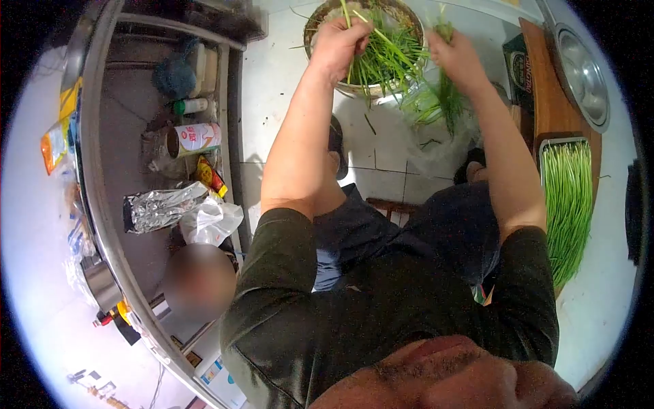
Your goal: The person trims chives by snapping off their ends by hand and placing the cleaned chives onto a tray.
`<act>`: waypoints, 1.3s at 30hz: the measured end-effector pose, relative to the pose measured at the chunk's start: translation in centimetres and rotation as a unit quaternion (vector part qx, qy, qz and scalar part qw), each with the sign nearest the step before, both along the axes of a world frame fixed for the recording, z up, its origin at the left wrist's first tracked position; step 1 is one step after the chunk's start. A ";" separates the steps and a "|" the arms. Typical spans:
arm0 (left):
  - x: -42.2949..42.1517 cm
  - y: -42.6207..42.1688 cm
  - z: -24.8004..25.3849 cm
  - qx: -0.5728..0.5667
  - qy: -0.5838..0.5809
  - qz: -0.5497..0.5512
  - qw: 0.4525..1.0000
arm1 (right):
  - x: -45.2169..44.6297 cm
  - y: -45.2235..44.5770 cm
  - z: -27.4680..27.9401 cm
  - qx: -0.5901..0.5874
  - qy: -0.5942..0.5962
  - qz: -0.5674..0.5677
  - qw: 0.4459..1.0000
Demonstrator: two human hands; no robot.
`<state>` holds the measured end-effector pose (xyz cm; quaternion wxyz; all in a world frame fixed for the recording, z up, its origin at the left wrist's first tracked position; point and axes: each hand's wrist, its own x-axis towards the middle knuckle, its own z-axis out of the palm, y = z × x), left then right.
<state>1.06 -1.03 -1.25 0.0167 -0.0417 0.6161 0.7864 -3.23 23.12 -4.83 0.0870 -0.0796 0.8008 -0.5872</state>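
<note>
Over a round basin [311, 33] on the floor, my left hand [338, 46] is closed on a few green stalks that stick out above and below the fingers. My right hand [455, 60], at the basin's right side, grips a bunch of green stalks [447, 105] that hangs down below it. Loose greens [390, 58] fill much of the basin. Below the right hand, more pale green stalks [424, 108] lie by a clear plastic bag [436, 146].
At right, a tray of neatly lined green stalks [567, 204] rests on a wooden board [545, 88], near a metal bowl [580, 68]. A shelf unit [231, 136] at left holds a can [196, 138], a white plastic bag [212, 219] and packets.
</note>
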 end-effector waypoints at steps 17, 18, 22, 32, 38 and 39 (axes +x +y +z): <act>-0.3 0.5 0.2 -0.090 -0.018 0.109 0.990 | 1.3 -2.4 1.5 0.032 0.016 0.073 0.997; 0.2 1.5 0.8 -0.191 -0.023 0.082 0.978 | 1.1 -2.2 1.5 0.050 0.022 0.083 0.995; 1.3 3.6 1.4 -0.313 0.009 0.027 0.949 | 1.3 -2.3 2.3 0.080 0.093 0.110 0.986; 1.2 3.5 1.8 -0.385 0.008 0.073 0.920 | 1.1 -2.7 0.8 0.126 0.134 0.085 0.979; -0.3 1.2 1.5 -0.212 -0.001 0.227 0.950 | 1.4 -2.1 1.1 0.150 0.098 0.102 0.979; -0.7 0.3 1.7 -0.270 -0.049 0.176 0.945 | 1.1 -2.0 0.9 0.163 0.085 0.095 0.978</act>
